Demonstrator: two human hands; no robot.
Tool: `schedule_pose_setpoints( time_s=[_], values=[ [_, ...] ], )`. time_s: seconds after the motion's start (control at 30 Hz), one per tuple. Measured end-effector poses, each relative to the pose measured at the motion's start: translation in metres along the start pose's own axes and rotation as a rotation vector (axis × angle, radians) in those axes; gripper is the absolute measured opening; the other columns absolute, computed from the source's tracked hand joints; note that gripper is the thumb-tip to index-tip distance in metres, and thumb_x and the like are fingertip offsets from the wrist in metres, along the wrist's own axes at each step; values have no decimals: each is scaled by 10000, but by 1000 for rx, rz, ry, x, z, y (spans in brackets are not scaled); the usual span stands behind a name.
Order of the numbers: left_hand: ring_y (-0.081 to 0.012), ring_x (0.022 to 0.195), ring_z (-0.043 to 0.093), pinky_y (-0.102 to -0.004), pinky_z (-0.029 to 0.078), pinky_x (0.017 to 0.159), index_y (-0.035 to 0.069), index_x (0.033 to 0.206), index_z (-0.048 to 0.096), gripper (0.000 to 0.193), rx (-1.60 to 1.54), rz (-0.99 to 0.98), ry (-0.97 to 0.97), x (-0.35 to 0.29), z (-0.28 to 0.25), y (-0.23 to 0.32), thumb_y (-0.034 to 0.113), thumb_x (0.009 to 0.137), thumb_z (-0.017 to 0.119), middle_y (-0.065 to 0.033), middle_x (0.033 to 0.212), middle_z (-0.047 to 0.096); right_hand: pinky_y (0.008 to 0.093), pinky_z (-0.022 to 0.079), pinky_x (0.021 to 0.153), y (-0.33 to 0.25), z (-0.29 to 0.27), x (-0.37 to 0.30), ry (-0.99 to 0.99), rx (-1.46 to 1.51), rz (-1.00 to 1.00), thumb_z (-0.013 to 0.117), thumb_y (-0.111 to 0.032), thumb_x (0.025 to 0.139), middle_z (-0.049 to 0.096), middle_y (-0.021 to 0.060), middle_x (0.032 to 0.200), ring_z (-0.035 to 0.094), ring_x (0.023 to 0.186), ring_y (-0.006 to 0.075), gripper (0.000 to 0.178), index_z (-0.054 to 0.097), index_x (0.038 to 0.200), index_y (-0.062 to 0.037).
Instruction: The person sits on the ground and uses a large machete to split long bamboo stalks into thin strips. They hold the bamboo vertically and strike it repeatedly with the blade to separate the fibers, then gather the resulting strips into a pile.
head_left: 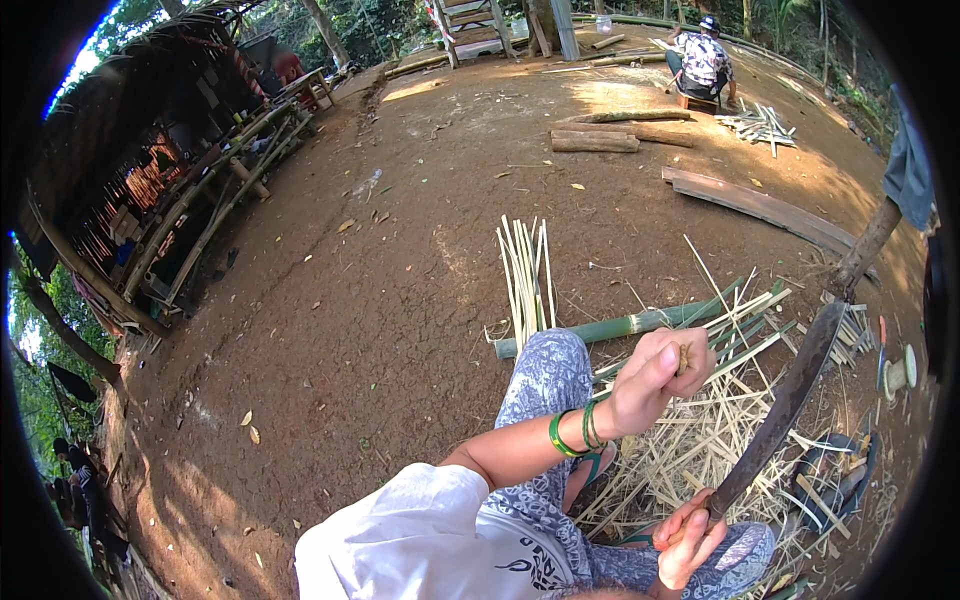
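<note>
My left hand (660, 383) is raised in a fist over the bamboo strips. A small brown end shows at the fist, but I cannot make out what it belongs to. Lower down, near my right knee, my right hand (688, 545) grips a machete (782, 408). Its long dark blade slants up and away to the right, and its handle is hidden in the hand. Thin pale bamboo strips (690, 455) lie in a loose heap between and beyond my feet. Past my left knee rests a green bamboo pole (625, 327), with a bundle of split strips (520, 265) lying against it.
A wooden post (868, 245) with blue cloth stands at right, near a pale spool (900, 374) and dark sandals (835, 480). Farther off lie a plank (765, 208) and logs (610, 140). A person (703, 62) sits at the back right. A thatched hut (120, 180) stands left.
</note>
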State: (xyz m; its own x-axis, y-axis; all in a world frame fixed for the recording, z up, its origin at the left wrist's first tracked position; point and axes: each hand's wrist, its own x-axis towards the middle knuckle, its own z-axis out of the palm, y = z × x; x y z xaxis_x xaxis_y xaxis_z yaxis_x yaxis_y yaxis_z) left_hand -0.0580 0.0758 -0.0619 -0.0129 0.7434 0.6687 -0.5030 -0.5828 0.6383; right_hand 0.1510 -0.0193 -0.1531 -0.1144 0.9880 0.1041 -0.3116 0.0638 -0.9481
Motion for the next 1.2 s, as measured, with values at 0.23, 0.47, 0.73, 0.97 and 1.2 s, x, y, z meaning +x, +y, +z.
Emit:
schedule_pose_setpoints(
  time_s=[0.23, 0.47, 0.73, 0.97, 1.2],
  values=[
    [-106, 506, 269, -291, 187, 488, 93, 656, 354, 626, 19, -11, -56, -2, 2, -1, 639, 956, 421, 41, 549, 309, 229, 331, 356, -1, 0, -1, -13, -10, 15, 566, -415, 995, 409, -2, 561, 409, 409, 80, 416, 455, 972, -15],
    [-108, 488, 257, -294, 168, 466, 116, 612, 308, 676, 55, 24, -75, -2, 7, -1, 703, 930, 416, 45, 541, 293, 233, 332, 357, -5, 2, -2, -21, -8, 19, 588, -432, 980, 405, -1, 562, 410, 415, 80, 436, 449, 955, -20],
    [-123, 525, 263, -296, 179, 486, 117, 592, 261, 676, 53, -27, -119, 0, 6, 2, 678, 945, 397, 31, 560, 285, 234, 336, 362, -5, 4, -1, -18, -10, 4, 584, -427, 982, 403, 3, 563, 413, 419, 84, 436, 448, 949, -14],
    [-144, 549, 238, -320, 169, 518, 99, 602, 221, 646, 101, -107, -117, 5, 10, 4, 624, 943, 380, 15, 578, 253, 241, 340, 366, -6, 7, -2, -3, -11, 12, 569, -414, 989, 407, 12, 565, 407, 415, 90, 430, 446, 979, -2],
    [-145, 517, 215, -324, 158, 506, 107, 587, 214, 631, 10, -77, -142, 1, 12, 2, 602, 929, 406, 17, 549, 240, 248, 349, 366, -14, 11, -6, -13, -20, 3, 551, -404, 996, 414, 21, 572, 406, 411, 95, 425, 436, 1002, 5]
  ],
)
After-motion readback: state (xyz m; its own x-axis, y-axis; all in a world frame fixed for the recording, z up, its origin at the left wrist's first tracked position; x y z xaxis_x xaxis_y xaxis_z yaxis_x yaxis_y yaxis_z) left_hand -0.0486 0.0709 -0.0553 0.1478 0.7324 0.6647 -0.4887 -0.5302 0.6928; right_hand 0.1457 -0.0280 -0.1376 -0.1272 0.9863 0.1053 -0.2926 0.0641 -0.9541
